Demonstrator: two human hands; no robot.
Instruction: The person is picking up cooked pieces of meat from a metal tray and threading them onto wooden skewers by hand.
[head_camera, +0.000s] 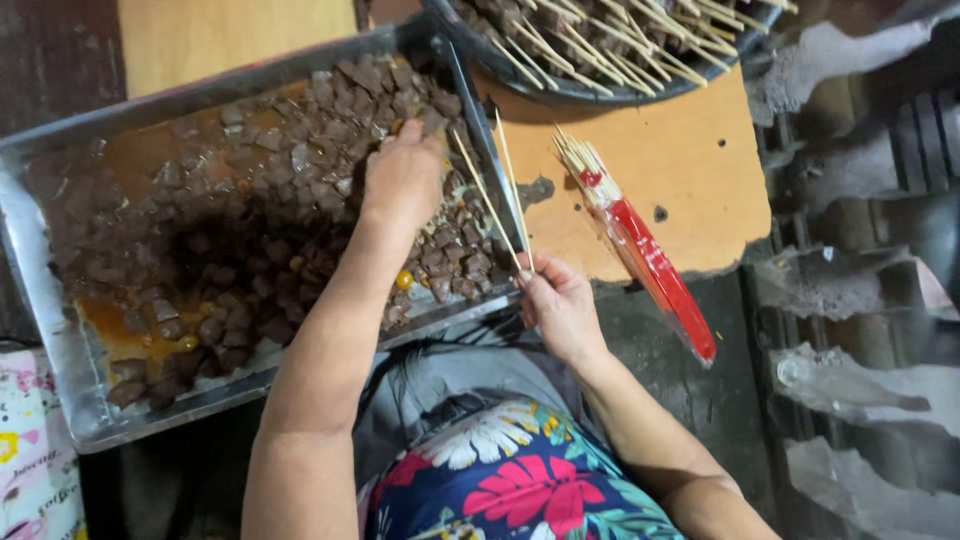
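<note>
Meat (250, 230) crowds all around the left fingers (415, 135). The tray rim (480, 130) stands just right of them. Past the right fingers (530, 275), bare board (680, 170) looks free, up to the stick pack (650, 260), I think.

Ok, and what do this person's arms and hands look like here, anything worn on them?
Both forearms are bare, with no sleeves in view. The left hand and right hand show no gloves, and no rings, watch or bracelets can be seen. Below the arms, the person wears a garment with a bright floral print.
</note>
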